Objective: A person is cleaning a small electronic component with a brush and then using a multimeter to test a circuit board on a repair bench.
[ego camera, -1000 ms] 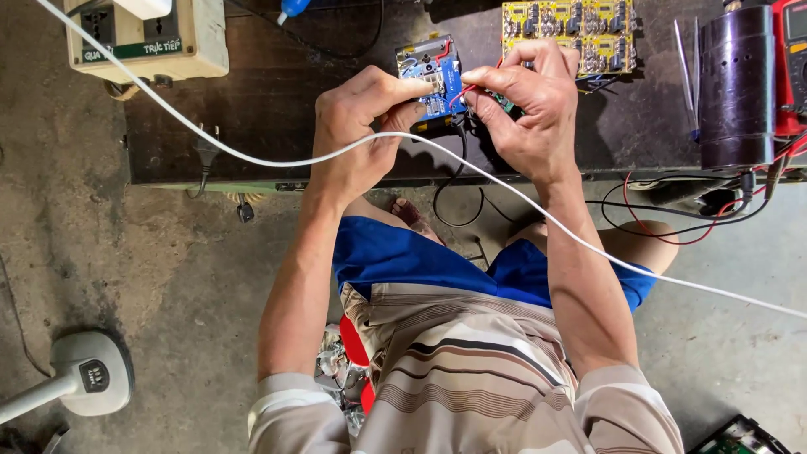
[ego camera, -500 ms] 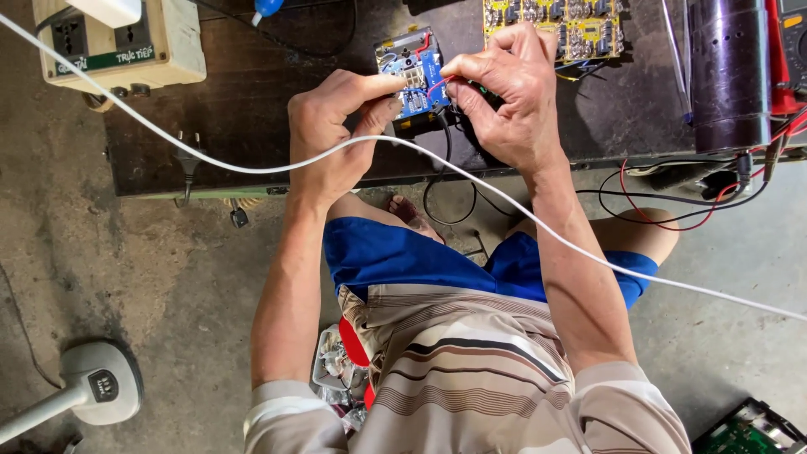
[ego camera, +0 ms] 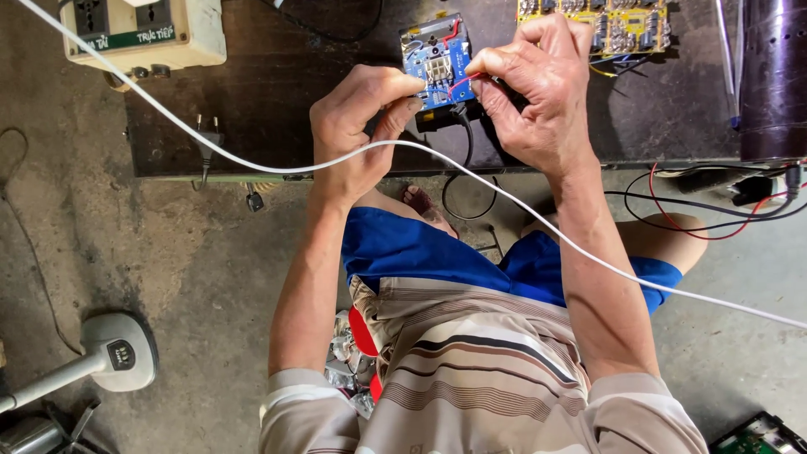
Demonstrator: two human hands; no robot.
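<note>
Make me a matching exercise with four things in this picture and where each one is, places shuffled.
Things:
1. blue circuit board
2. yellow circuit board
3. cream socket box
4. fan base

Places:
A. floor, lower left corner
B. table, upper left
C. between the left hand and right hand
D. table, beyond the right hand

Pairs: 1-C, 2-D, 3-B, 4-A

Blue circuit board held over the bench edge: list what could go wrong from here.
1. The blue circuit board is pinched only by the left hand at one edge; it could slip onto the dark bench.
2. The right hand grips a thin red wire at the board; a hard tug might tear it off.
3. The white cable runs across both forearms and may snag as they move.
</note>
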